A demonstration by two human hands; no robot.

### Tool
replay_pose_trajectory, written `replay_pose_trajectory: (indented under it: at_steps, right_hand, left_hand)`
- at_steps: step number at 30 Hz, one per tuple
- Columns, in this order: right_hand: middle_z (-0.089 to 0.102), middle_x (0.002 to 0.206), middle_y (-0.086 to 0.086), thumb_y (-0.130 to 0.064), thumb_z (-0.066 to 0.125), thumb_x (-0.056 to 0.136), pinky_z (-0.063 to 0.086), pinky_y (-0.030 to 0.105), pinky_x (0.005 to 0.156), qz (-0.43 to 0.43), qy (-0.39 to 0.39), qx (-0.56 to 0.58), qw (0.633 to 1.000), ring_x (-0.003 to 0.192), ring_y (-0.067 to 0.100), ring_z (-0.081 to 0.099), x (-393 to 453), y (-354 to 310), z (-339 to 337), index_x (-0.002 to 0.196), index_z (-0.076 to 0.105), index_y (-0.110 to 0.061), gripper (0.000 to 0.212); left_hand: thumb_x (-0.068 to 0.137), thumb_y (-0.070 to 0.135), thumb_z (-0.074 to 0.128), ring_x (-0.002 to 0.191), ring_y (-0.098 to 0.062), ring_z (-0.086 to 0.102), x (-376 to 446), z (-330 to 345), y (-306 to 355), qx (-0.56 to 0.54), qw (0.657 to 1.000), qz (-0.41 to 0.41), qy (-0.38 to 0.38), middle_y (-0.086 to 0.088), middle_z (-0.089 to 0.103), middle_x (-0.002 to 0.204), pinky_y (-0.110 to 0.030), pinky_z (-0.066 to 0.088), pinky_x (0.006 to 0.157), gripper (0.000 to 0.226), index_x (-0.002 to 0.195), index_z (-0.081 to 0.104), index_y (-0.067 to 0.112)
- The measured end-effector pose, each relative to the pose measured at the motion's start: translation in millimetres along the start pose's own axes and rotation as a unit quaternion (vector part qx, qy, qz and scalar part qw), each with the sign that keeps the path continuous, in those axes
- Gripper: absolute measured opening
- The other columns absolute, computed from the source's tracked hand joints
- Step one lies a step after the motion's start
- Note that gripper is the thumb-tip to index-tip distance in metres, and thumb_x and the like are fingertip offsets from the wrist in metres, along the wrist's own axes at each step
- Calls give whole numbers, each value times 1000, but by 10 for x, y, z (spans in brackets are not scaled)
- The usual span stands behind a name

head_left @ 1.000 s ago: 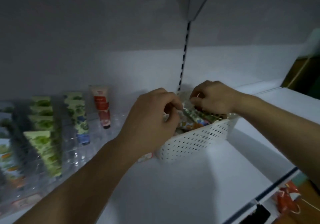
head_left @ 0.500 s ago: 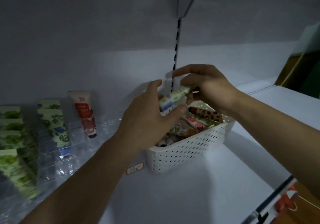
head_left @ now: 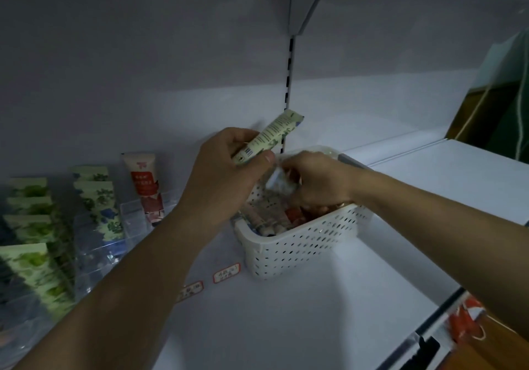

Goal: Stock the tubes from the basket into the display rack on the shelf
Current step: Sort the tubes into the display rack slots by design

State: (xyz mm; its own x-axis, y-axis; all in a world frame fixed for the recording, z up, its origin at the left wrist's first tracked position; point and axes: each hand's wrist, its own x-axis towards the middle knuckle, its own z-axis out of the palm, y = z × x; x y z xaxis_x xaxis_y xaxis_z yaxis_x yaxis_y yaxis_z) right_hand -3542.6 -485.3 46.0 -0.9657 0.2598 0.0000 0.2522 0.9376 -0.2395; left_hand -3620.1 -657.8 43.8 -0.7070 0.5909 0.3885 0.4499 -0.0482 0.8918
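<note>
White perforated plastic forms the basket (head_left: 303, 243) standing on the shelf (head_left: 286, 326), and most of the work still sits inside it: a jumble of mixed tubes (head_left: 269, 220), some reddish, some pale, lying on their sides.

Half a second ago both hands were at one pale tube over the basket. Now the left hand (head_left: 226, 180) has it alone, lifted clear above the rim, thumb and curled fingers pinching the cream tube with blue flowers (head_left: 269, 137) near its cap end, the crimped end tilted up toward the back wall. The right hand (head_left: 317, 183) has dropped back into the basket, fingers curled around something pale and blurred; it looks like another tube, though I cannot tell for sure.

So one tube is out and appears ready to go left, while a second pick seems under way.

The clear display rack (head_left: 97, 249) to the left already holds a row of green-patterned tubes (head_left: 31, 226), a row of blue-flowered tubes (head_left: 100, 206) matching the one in hand, and a single red-and-white tube (head_left: 144, 186) standing upright. The matching blue-flowered row is probably its place.
</note>
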Motion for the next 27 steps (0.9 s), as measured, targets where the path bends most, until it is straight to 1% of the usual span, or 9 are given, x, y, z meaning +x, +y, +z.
replay_pose_trajectory:
  at_steps: [2,6,10,12,15,17,22,25,27]
  right_hand:
    - [71,104,-1,-22,73,89,52,18,67,25,71,189,979,79,11,67,-15,3,-103,117,62,-16,31]
    - [72,96,18,-11,65,96,56,32,63,-15,101,497,862,68,23,68,-97,-143,-318,119,57,0,27]
    - [66,92,19,-38,36,109,57,31,57,14,69,658,749,67,26,70,-128,-374,-320,121,58,3,48]
    - [67,81,13,-39,34,109,50,26,49,45,84,625,775,58,22,65,-78,-426,-256,110,60,-1,46]
    - [70,80,6,-20,46,104,46,25,48,26,33,393,919,53,15,59,-9,-525,-64,95,67,-8,26]
    - [70,76,2,-18,53,100,53,27,55,-8,-62,222,973,57,13,63,21,-613,88,83,67,-15,22]
    - [71,97,5,-20,65,92,60,36,78,-15,-106,191,976,86,19,70,105,-657,203,105,67,-17,13]
    - [69,84,-4,-19,71,88,49,19,59,5,-57,283,957,66,1,64,54,-587,153,105,69,-15,17]
    - [65,77,-2,-23,67,94,43,17,50,13,27,360,932,53,2,57,17,-577,116,104,69,-11,16]
  left_hand:
    - [90,23,70,85,-16,68,-5,-16,9,-12,1000,-4,7,-2,69,99,-43,59,80,20,109,62,23]
    - [98,32,58,80,-18,67,-24,14,18,42,998,24,-27,-3,66,98,-37,58,71,17,110,50,22]
    - [99,25,60,67,-7,70,-13,1,53,48,997,50,-33,7,65,98,-24,56,58,22,113,44,20]
    - [97,19,64,59,-4,67,21,-49,64,37,998,45,-1,2,64,95,-16,51,51,24,110,45,16]
    - [95,17,66,61,-9,62,67,-122,70,21,997,35,63,-8,64,96,-23,50,53,27,108,43,16]
    - [94,15,66,63,-15,61,74,-170,104,-28,998,12,58,-12,64,100,-29,53,53,35,114,38,21]
    - [91,15,71,67,-19,58,71,-209,143,-85,995,-44,-20,-5,61,95,-32,50,55,54,133,40,31]
    - [87,19,73,65,-18,55,90,-216,139,-68,997,-34,5,2,59,74,-30,45,54,16,94,60,23]
    - [86,21,71,64,-16,56,91,-241,139,-62,997,-28,23,3,57,69,-30,48,54,15,81,57,22]
